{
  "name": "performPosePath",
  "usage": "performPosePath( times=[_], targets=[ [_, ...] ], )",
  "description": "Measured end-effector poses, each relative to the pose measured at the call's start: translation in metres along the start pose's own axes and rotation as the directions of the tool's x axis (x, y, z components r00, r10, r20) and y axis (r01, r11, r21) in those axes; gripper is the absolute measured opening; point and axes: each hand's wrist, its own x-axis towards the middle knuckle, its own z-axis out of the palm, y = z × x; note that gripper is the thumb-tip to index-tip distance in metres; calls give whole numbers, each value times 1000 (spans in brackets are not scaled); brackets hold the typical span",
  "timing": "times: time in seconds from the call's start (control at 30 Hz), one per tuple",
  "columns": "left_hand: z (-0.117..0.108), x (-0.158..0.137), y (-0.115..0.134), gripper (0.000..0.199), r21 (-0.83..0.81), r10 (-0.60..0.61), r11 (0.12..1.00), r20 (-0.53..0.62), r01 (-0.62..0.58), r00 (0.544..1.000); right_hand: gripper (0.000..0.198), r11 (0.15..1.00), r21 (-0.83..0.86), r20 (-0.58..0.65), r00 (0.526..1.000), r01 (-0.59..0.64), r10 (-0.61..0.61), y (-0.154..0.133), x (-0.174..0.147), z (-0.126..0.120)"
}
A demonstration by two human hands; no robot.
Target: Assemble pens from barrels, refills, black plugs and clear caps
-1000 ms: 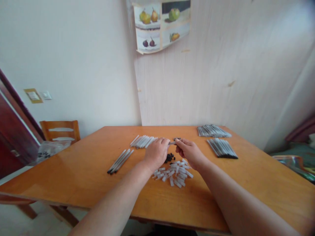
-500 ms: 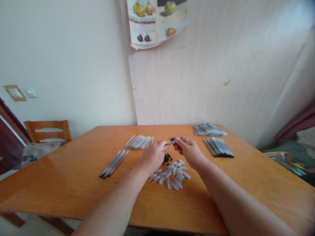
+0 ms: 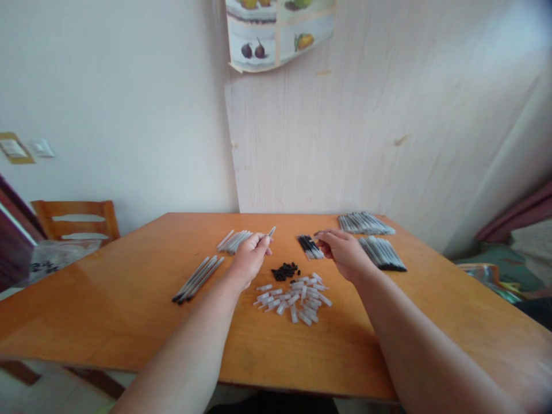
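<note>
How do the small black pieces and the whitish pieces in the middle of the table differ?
Color: the black pieces are dark, while the whitish pieces are pale and look translucent.
Size: each black piece is short and stubby; the whitish pieces are longer.
Layout: the black pieces sit mostly in a tight heap, whereas the whitish pieces spread wider and closer to the person.
Both lie loose on the wooden table.

Smooth, faintly glossy wood is shown by the table (image 3: 129, 293) under the left hand (image 3: 251, 254) — matt plastic by the pale pieces (image 3: 304, 294) to its right.
</note>
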Motion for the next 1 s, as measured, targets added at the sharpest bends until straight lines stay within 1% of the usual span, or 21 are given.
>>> performPosePath(
  times=[0.07, 0.1, 0.17, 0.23, 0.3, 0.33, 0.4, 0.53, 0.6, 0.7, 0.8, 0.87, 0.93, 1.0],
  targets=[
    [1, -2, 1, 32, -113, -65, 991, 15, 66, 998, 12, 986, -160, 54, 997, -52, 61, 5, -2, 2],
    [0, -3, 2, 33, -158, -92, 983, 14, 93, 996, 11, 965, -252, 73, 992, -78, 100, 7, -3, 2],
    [-1, -5, 4, 33, -217, -135, 967, -4, 131, 991, 9, 895, -435, 112, 980, -102, 166, 10, -3, 0],
    [-2, -6, 6, 33, -253, -160, 955, -12, 152, 987, 7, 811, -582, 166, 969, -54, 183, 14, -4, -2],
    [-3, -6, 7, 30, -284, -177, 944, 0, 170, 984, 6, 752, -659, 219, 964, 34, 148, 17, -4, -3],
    [-3, -6, 7, 29, -298, -186, 937, 10, 180, 983, 6, 735, -674, 238, 963, 69, 128, 19, -4, -3],
    [-3, -5, 6, 27, -328, -205, 923, 27, 203, 978, 7, 727, -680, 264, 957, 97, 119, 22, -4, -3],
    [-2, -2, 3, 26, -393, -246, 886, 48, 245, 968, 14, 718, -692, 312, 929, 78, 201, 25, -3, -3],
    [-2, -1, 1, 24, -424, -262, 868, 48, 257, 964, 18, 707, -703, 325, 919, 77, 223, 26, -2, -3],
    [-2, 0, -1, 22, -468, -275, 841, 66, 273, 959, 24, 688, -720, 321, 923, 92, 213, 28, -2, -2],
    [-2, 0, -1, 21, -515, -280, 808, 93, 287, 956, 26, 663, -740, 323, 924, 112, 205, 28, -2, 0],
    [-2, 0, -1, 21, -550, -290, 778, 114, 303, 950, 24, 645, -753, 308, 935, 127, 174, 28, -2, 3],
    [-1, 0, 0, 19, -583, -298, 745, 145, 325, 943, 22, 631, -758, 279, 956, 164, 87, 26, -3, 7],
    [-1, -1, 1, 17, -612, -291, 717, 171, 333, 941, 20, 633, -746, 256, 967, 205, -12, 24, -5, 14]
  ],
)
